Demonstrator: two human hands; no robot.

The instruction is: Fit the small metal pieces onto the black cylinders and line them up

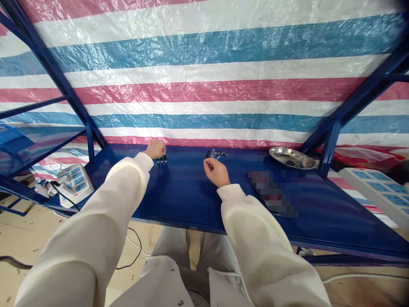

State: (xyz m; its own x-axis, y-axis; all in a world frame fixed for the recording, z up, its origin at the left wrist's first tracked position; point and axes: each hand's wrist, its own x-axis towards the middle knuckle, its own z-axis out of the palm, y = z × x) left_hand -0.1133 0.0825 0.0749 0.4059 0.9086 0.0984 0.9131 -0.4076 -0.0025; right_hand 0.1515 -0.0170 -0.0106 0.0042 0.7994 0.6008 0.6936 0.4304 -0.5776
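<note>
My left hand (155, 149) is closed into a loose fist at the back of the blue shelf (191, 192), holding a few thin dark-tipped pieces (161, 159) that stick out below the fingers. My right hand (216, 171) rests on the shelf with its fingers pinched on a thin small piece I cannot make out. Just beyond it lies a small heap of little clear and dark parts (216, 154). Both arms wear cream sleeves.
A round metal dish (292, 157) sits at the right back of the shelf beside a blue upright post (326, 149). A blurred flat object (271, 192) lies right of my right arm. White power strips (75, 181) sit left and right. A striped tarp hangs behind.
</note>
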